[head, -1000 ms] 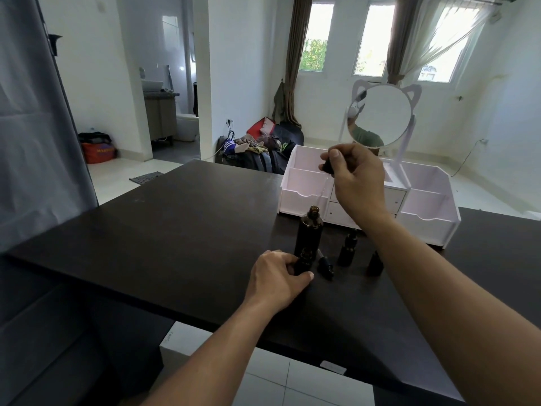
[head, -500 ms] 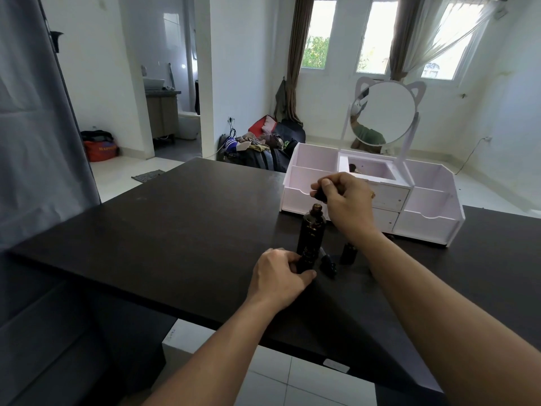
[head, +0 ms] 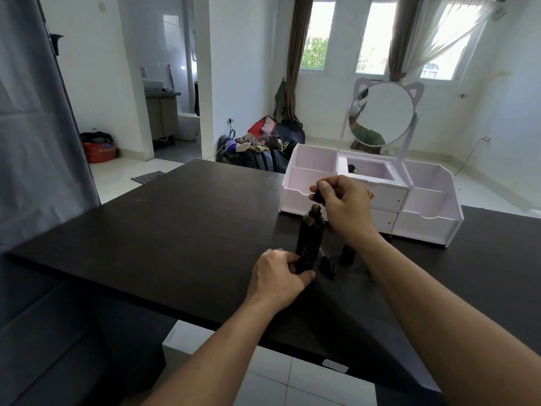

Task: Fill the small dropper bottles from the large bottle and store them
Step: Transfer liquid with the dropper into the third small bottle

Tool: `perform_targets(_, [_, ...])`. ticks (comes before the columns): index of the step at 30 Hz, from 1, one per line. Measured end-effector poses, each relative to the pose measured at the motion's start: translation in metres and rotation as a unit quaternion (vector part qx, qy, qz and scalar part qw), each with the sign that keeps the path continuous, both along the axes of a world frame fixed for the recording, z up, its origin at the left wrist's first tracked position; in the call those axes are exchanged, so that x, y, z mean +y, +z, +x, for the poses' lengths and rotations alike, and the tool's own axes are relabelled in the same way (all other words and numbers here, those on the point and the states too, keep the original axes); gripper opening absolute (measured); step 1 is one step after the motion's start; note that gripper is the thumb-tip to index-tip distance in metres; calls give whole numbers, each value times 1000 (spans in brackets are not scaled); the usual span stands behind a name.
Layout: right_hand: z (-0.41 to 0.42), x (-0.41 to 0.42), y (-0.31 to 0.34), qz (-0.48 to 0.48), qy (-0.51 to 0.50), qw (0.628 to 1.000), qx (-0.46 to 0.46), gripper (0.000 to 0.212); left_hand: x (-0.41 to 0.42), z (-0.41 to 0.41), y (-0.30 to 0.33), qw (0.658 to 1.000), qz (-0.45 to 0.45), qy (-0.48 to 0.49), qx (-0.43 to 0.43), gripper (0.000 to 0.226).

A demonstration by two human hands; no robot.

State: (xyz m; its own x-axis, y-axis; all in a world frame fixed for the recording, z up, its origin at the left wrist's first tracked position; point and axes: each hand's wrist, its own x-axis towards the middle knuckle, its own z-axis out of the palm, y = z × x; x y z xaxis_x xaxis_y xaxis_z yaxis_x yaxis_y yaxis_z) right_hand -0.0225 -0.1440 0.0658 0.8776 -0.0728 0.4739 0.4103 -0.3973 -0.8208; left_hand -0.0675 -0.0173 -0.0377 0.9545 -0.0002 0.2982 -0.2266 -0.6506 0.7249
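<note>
Head view shows the right hand (head: 342,205) pinching a dark dropper cap (head: 317,197) just above the open large bottle (head: 311,230), so lower it straight into the neck while the left hand (head: 278,276) grips the small bottle (head: 304,259) steady on the table (head: 146,230).

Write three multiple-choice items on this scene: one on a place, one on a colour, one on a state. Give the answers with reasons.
1. Where is the right hand?
A. above the large bottle
B. inside the organizer
C. flat on the table

2. What colour is the organizer?
A. black
B. white
C. red

3. The large bottle's mouth is
A. capped
B. corked
C. open

Answers:
1 A: the hand pinches a dropper cap just over the bottle's neck.
2 B: its walls are white against the dark table.
3 C: the bare threaded neck shows.
</note>
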Motion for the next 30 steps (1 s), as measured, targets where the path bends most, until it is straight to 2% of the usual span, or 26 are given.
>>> perform_targets(9, [2,-3,11,7,-8,1000,-14,17,-1,0,0,1000,-4,7,-2,37])
perform_targets(20, [-11,-8,65,41,-1,992,-120,6,-2,0,3,1000,15,8,14,31])
perform_targets(25, [-22,-7,53,35,27,995,-94,3,-1,-1,3,1000,15,2,7,30])
perform_targets(30, [-25,-7,29,15,32,998,-61,13,-2,-1,5,1000,24,8,4,32])
